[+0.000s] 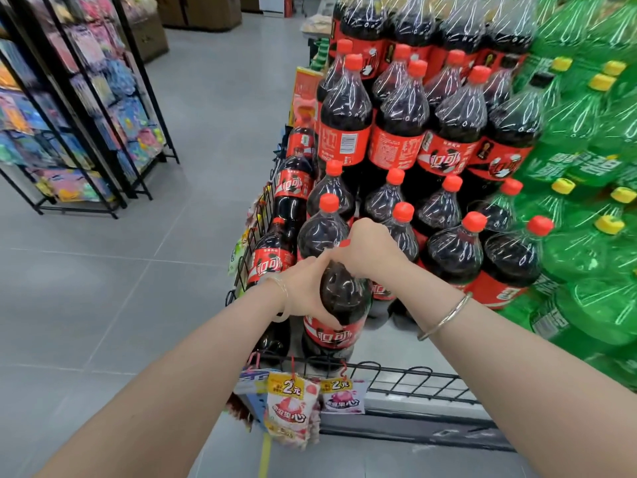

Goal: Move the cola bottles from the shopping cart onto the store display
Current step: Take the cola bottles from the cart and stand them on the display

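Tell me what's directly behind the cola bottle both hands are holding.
Behind the held bottle stands another cola bottle, red cap showing. The right hand covers the held bottle's neck and whatever is behind it.

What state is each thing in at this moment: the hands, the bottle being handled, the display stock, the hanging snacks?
Left hand: grips the held cola bottle's side.
Right hand: curled over its top.
Held cola bottle: upright, at the display's front edge.
Stacked cola bottles: upright, capped, tiered.
Green soda bottles: stacked, yellow caps on.
Snack packets: hanging from the wire rail.

Supermarket aisle, stacked cola bottles (396,132), price tags (291,386)
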Available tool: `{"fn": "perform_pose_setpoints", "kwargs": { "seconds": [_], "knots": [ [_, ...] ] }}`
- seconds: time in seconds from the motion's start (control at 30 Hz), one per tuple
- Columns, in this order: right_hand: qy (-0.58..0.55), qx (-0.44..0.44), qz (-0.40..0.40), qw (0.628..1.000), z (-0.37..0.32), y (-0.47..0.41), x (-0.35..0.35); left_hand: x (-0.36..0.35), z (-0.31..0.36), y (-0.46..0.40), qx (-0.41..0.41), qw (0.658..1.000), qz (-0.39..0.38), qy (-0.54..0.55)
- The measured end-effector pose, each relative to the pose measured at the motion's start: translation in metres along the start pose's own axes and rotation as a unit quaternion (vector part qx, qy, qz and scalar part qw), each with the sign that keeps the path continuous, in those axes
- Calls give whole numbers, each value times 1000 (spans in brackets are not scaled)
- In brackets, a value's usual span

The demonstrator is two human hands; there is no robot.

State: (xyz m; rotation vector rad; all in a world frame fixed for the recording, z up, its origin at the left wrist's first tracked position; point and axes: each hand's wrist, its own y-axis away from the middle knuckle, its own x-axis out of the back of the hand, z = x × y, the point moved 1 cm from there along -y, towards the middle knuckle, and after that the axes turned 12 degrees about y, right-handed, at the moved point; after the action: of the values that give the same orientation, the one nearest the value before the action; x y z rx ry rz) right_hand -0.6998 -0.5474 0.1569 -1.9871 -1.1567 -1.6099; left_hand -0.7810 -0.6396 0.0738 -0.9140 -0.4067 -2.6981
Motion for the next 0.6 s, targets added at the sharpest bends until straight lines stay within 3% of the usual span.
{"fn": "perform_pose_setpoints", "kwargs": {
  "seconds": [0.6],
  "knots": [
    [5,70,-32,997,-4,-2,1,1,-7,5,48,999,6,4]
  ]
}}
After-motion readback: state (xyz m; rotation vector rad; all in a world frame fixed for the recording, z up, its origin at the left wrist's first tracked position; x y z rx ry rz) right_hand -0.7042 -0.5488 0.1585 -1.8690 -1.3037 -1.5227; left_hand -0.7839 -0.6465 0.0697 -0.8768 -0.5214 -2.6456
